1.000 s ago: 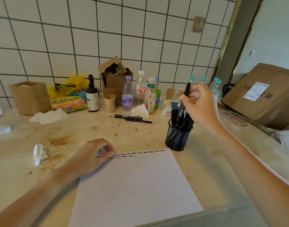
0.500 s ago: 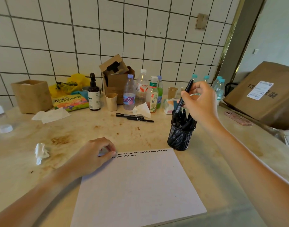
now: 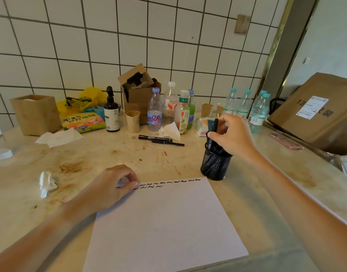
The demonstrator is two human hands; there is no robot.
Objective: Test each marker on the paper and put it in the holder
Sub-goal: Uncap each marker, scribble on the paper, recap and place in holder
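Above the holder (image 3: 216, 163), right hand (image 3: 232, 134) pinches a tested marker (image 3: 214, 128); apparently two markers (image 3: 161, 139) remain untested; left hand (image 3: 109, 188) presses the paper (image 3: 168, 222).

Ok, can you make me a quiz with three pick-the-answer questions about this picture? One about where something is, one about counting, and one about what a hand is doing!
1. Where is the black mesh holder?
A. Just past the paper's far right corner
B. On the brown cardboard box
C. Beside the crumpled tissue

2. How many black markers lie loose on the counter?
A. Five
B. Two
C. None

3. What is the right hand doing?
A. Resting flat on the counter
B. Lifting a bottle
C. Holding a black marker over the holder

Answers:
1. A, the holder stands on the counter just beyond the white paper.
2. B, one marker and a second marker lie side by side near the bottles.
3. C, its fingers grip the held marker, whose lower end is down among the markers in the holder.
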